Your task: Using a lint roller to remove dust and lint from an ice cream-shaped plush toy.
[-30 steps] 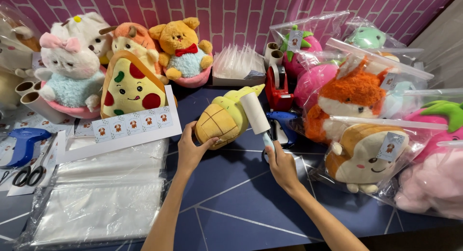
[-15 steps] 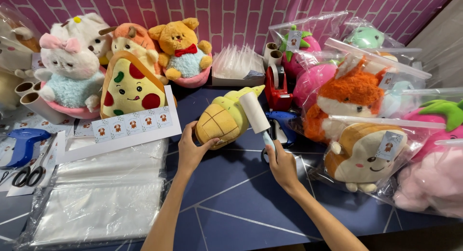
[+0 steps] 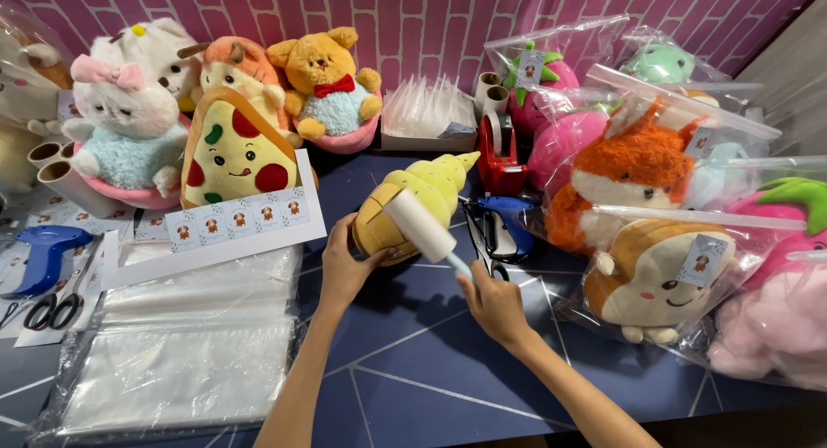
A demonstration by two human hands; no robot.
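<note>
The left hand (image 3: 343, 267) cups the base of a yellow cone plush (image 3: 412, 205) lying on the blue desk (image 3: 413, 362). The right hand (image 3: 491, 303) is closed around the handle of a lint roller (image 3: 419, 225) pressed on the plush. A red tape dispenser (image 3: 500, 146) and bagged plush toys (image 3: 655, 267) crowd the right; clear bags (image 3: 181, 362) lie left.

At the counter's (image 3: 413, 370) centre lies the ice-cream-cone plush (image 3: 413, 208), its tip toward one o'clock. The left hand (image 3: 345, 267) holds its base at seven o'clock; the right hand (image 3: 493, 306) sits at five o'clock of it, with the lint roller (image 3: 419, 226) resting on the plush. The tape dispenser (image 3: 501, 151) stands at two o'clock of the plush, the tagging gun (image 3: 501, 224) at three o'clock. The pizza-slice plush (image 3: 231, 159) stands at nine o'clock, the sheet of tags (image 3: 234, 222) before it. The stack of plastic bags (image 3: 181, 345) lies at eight o'clock, with scissors (image 3: 52, 301) left of it. Bagged plush toys (image 3: 655, 267) are piled at three to four o'clock.
</note>
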